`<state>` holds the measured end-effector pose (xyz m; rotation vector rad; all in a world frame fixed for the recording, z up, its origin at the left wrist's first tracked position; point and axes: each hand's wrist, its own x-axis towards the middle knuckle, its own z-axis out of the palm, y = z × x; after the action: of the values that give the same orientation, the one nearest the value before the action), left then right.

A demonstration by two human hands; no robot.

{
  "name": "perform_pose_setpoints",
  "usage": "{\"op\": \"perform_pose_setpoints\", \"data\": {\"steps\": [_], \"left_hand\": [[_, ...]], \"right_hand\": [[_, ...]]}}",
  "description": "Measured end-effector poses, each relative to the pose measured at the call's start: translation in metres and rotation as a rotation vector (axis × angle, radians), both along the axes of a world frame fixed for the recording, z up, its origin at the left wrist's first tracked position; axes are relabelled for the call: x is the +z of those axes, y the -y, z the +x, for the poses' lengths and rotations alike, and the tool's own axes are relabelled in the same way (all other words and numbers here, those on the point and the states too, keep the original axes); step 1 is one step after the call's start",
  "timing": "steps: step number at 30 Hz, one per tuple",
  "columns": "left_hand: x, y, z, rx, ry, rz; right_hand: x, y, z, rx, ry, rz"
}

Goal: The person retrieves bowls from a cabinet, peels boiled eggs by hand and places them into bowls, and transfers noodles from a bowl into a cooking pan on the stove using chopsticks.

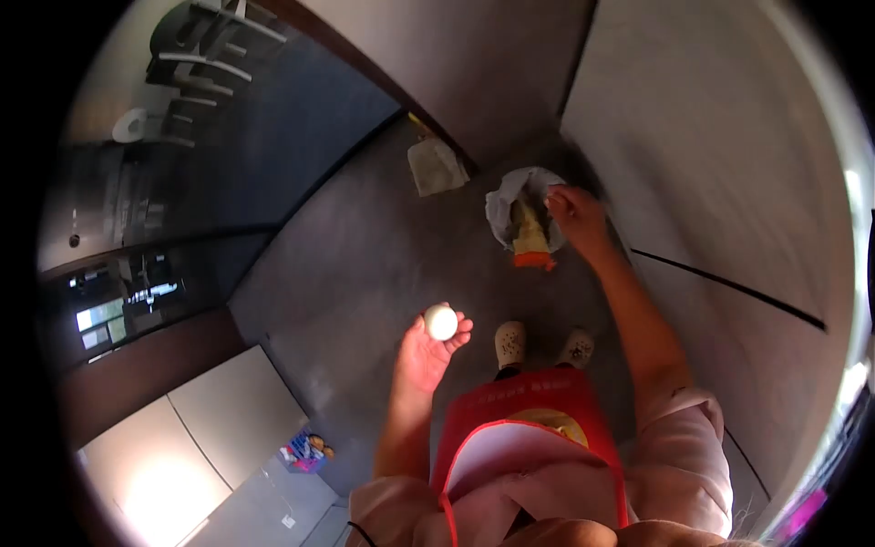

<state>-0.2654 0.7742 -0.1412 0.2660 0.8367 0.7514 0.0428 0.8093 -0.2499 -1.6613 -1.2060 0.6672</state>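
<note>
On the upturned palm of my left hand point(427, 354) rests a smooth, round, white egg-like thing point(441, 323), with the fingers curled around its sides. Its exact kind is not clear. My right hand point(577, 219) is stretched forward over the right edge of a bin with a white plastic liner point(499, 208). The fingers of that hand are bent together, and anything between them is too small or hidden to make out. A yellowish packet with an orange end point(531, 246) sticks out over the near rim of the bin.
A pale bag point(437, 167) lies on the grey floor point(365, 246) by the dark glass panel. Light cabinets point(239, 410) stand at the lower left, with a colourful packet point(305, 452) beside them. A pale wall point(720, 155) runs along the right.
</note>
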Motion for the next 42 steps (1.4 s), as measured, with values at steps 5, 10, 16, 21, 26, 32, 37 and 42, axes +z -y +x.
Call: {"op": "perform_pose_setpoints", "data": {"steps": [5, 10, 16, 21, 26, 32, 37, 42], "left_hand": [[-0.051, 0.005, -0.012, 0.034, -0.133, -0.012], [-0.095, 0.018, -0.031, 0.034, -0.126, -0.132], [-0.112, 0.013, -0.027, 0.077, -0.138, -0.196], [-0.097, 0.001, -0.024, 0.073, -0.149, -0.187], [-0.096, 0.001, -0.019, 0.100, -0.109, -0.135], [-0.092, 0.003, 0.002, 0.088, -0.138, -0.167], [-0.083, 0.011, 0.026, 0.006, -0.191, -0.066], [-0.047, 0.011, 0.041, -0.063, -0.110, 0.020]], "right_hand": [[-0.153, -0.031, -0.032, 0.184, 0.397, -0.377], [-0.283, -0.052, -0.049, 0.615, 0.609, -1.102], [-0.329, -0.060, -0.031, 0.401, 0.490, -1.058], [-0.261, -0.051, -0.023, 0.550, 0.489, -0.788], [-0.224, -0.055, -0.019, 0.366, 0.532, -0.629], [-0.203, -0.034, 0.005, 0.427, 0.698, -0.655], [-0.205, -0.031, 0.004, 0.312, 0.668, -0.606], [-0.136, -0.022, 0.008, 0.247, 0.542, -0.438]]}}
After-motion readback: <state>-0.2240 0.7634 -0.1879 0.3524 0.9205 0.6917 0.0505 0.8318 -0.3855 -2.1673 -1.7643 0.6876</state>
